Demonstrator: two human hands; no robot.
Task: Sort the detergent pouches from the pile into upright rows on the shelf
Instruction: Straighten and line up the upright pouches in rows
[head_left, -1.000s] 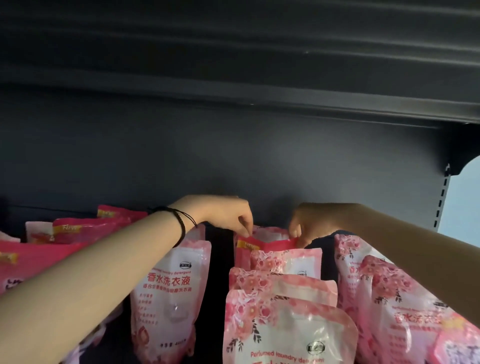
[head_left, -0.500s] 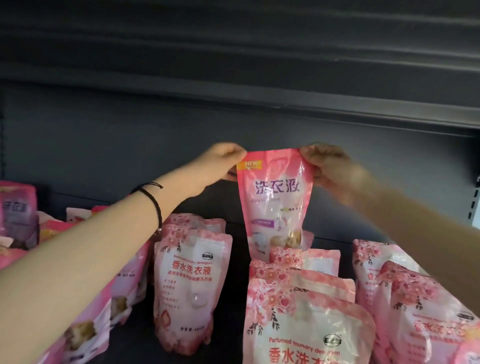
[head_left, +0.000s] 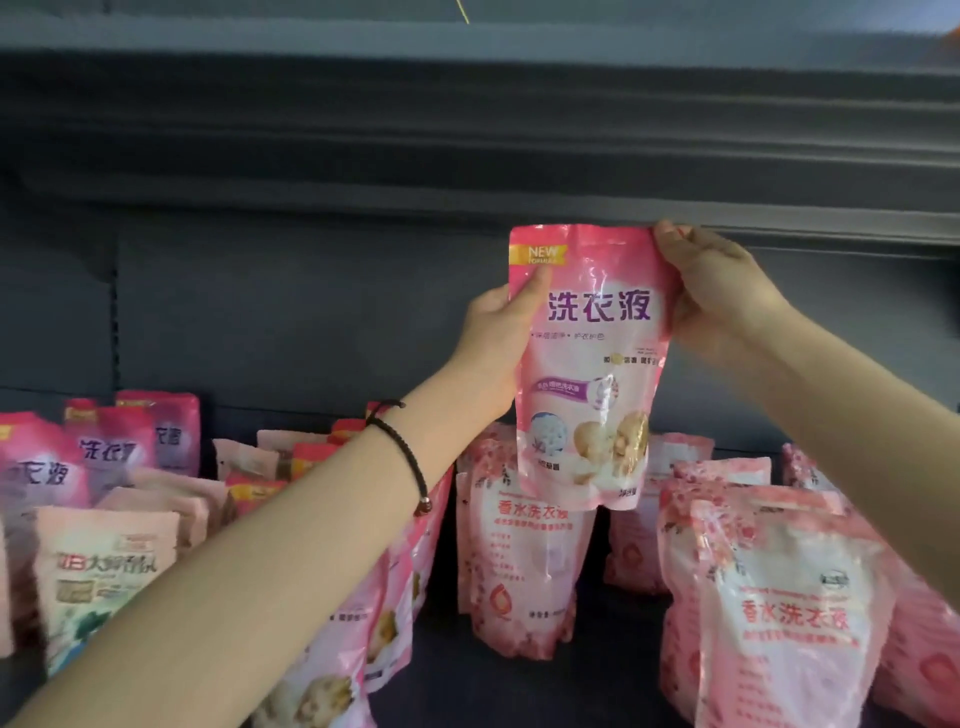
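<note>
The person holds one pink detergent pouch (head_left: 592, 364) in the air between both hands, clear of the shelf (head_left: 618, 660) and upright with its printed face toward the camera. The left hand (head_left: 498, 332) grips the pouch's left edge, thumb laid over the front and fingers hidden behind. The right hand (head_left: 719, 296) curls round the upper right edge, with its fingertips at the top corner.

Directly under the hands stand floral pouches (head_left: 524, 561) of another design, and more of them stand below the right forearm. Pouches whose print looks like that of the held one (head_left: 109, 447) stand well out beyond the left forearm, next to a loose, leaning heap (head_left: 249, 467).

The step appears to be carrying this pouch to its own kind. It probably belongs out to the left, not straight down. The soft body will sag, so the two-sided grip is best kept until the base sits flat. Lifting it clear over the standing floral pouches should avoid knocking them. Setting it down base first, close against its neighbour, should keep it standing.
</note>
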